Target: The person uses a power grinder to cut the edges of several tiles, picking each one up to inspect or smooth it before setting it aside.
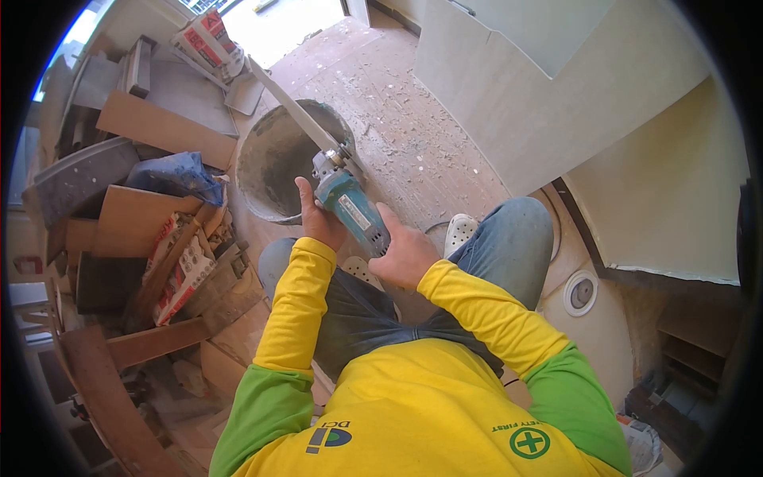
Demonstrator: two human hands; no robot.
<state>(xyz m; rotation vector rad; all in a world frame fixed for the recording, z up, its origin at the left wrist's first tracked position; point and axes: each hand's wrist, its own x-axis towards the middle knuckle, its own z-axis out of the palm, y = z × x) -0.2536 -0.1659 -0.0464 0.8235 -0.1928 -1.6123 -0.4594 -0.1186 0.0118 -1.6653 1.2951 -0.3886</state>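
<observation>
the left hand (322, 225) cups the teal grinder (350, 205) near its head while the right hand (407, 253) grips its rear, beside the crusted bucket (266, 155), and it seems rigid and head-heavy, best held by the body, clear of the long pale strip (294, 107).

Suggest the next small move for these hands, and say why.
I'd ease the grinder back from the long pale strip: the strip seems to meet its head above the bucket, and the left hand near the head plus the right hand at the rear should steady it.
</observation>
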